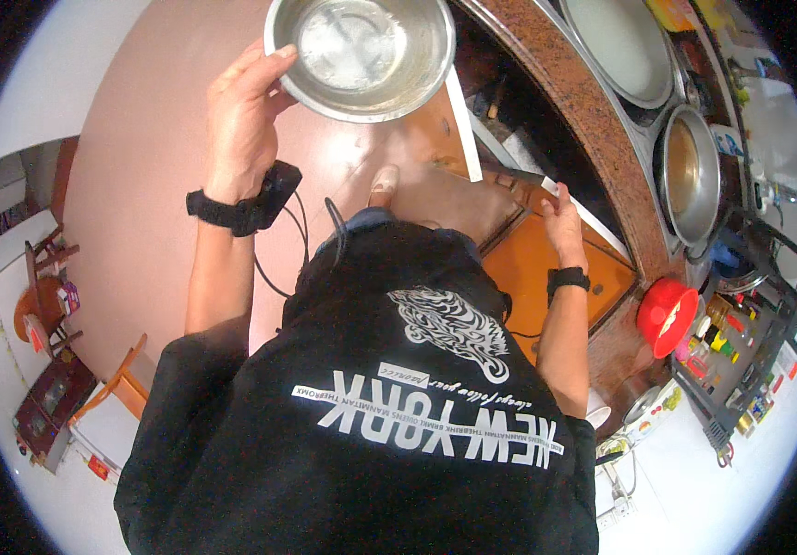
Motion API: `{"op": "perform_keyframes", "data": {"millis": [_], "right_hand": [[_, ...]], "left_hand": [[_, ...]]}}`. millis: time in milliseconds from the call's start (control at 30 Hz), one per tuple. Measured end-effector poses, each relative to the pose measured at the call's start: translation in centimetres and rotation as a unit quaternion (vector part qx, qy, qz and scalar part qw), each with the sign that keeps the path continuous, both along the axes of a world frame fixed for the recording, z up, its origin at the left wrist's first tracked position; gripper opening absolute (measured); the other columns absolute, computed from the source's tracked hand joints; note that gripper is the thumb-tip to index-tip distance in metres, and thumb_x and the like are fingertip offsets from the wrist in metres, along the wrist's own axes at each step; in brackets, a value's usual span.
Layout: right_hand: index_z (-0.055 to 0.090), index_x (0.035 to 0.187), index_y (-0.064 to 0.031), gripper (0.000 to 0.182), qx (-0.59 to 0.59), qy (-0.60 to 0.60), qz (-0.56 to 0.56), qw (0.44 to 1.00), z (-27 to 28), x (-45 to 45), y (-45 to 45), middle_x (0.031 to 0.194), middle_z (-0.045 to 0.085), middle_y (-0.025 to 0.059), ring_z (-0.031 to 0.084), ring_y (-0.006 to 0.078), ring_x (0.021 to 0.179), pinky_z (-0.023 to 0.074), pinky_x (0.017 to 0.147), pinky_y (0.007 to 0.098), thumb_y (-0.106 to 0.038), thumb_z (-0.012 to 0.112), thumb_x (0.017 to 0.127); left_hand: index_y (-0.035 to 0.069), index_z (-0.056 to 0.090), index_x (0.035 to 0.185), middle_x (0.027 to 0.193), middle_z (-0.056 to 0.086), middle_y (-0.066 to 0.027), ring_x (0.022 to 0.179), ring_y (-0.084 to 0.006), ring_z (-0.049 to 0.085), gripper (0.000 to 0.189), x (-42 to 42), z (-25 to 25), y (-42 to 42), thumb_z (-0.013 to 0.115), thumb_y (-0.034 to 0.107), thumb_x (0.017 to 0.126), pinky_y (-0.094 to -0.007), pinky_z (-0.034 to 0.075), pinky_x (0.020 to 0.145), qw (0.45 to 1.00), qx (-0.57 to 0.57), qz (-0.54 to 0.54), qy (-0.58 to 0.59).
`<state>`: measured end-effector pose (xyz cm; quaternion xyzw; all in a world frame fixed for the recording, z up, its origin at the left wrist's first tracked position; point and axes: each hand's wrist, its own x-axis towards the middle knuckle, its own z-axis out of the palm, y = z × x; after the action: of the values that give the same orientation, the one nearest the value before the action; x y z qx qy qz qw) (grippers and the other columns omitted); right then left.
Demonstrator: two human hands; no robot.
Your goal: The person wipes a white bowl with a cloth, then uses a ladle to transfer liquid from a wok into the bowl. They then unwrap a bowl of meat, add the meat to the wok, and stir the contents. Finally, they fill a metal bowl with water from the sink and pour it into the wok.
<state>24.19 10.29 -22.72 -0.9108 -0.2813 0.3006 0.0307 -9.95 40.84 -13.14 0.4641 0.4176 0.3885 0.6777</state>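
My left hand [249, 104], at the upper left, grips the rim of a round metal basin [364, 55], with the thumb over the edge. The basin is tilted so its wet-looking, shiny inside shows. My right hand [563, 225] is at the white upper edge of an orange cabinet door [551, 267], fingers bent around that edge. Beyond the door lies the dark inside of the cabinet [544, 111]. A second orange door [433, 132] with a white edge stands open below the basin.
A brown stone countertop [579, 90] curves along the right. On it are a large pan of whitish liquid [624, 48], a metal pan [688, 173] and a red plastic basin [665, 318]. Bottles fill a rack [724, 340]. A wooden chair [118, 388] stands far left. Cables hang by my left wrist.
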Motion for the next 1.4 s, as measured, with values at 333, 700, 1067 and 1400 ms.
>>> {"op": "perform_keyframes", "data": {"millis": [333,700,1067,1400], "right_hand": [[0.032,0.144,-0.0047,0.057,-0.021,-0.020,0.032,0.999,-1.6,1.5,-0.7,0.119,0.060,0.0224,0.059,0.0307,0.104,0.0453,0.091,0.0379,-0.021,0.054,0.093],[0.029,0.148,-0.0120,0.062,0.023,-0.043,0.011,0.999,-3.3,1.0,-2.3,0.090,0.061,0.0114,0.059,0.0194,0.079,0.0482,0.077,0.0331,-0.019,0.057,0.093],[0.035,0.139,0.0048,0.063,0.067,-0.007,-0.008,0.998,2.3,-1.2,-1.6,0.117,0.059,0.0286,0.058,0.0368,0.110,0.0458,0.093,0.0392,-0.028,0.057,0.089],[0.057,0.118,0.0048,0.040,0.315,-0.029,-0.094,0.944,14.1,2.4,0.7,0.076,0.063,0.0067,0.053,0.0099,0.055,0.0432,0.050,0.0264,-0.025,0.059,0.091]], "left_hand": [[0.002,0.065,0.103,0.089,0.064,-0.0030,0.080,-0.0118,0.060,0.022,0.2,-0.2,-0.3,0.059,0.019,0.091,-0.0314,0.049,0.075,1.000,-0.003,0.017,-0.014],[-0.001,0.064,0.111,0.085,0.064,-0.0033,0.075,-0.0106,0.057,0.030,0.4,-0.2,0.1,0.062,0.019,0.088,-0.0300,0.051,0.073,1.000,-0.002,-0.006,-0.004],[0.000,0.063,0.116,0.093,0.067,-0.0066,0.079,-0.0115,0.060,0.035,0.3,2.0,0.0,0.063,0.021,0.088,-0.0317,0.052,0.076,0.995,-0.028,-0.088,-0.045],[0.001,0.064,0.104,0.091,0.066,-0.0038,0.080,-0.0099,0.062,0.024,4.0,6.4,-0.5,0.060,0.022,0.091,-0.0299,0.052,0.077,0.976,-0.034,-0.176,-0.122]]}}
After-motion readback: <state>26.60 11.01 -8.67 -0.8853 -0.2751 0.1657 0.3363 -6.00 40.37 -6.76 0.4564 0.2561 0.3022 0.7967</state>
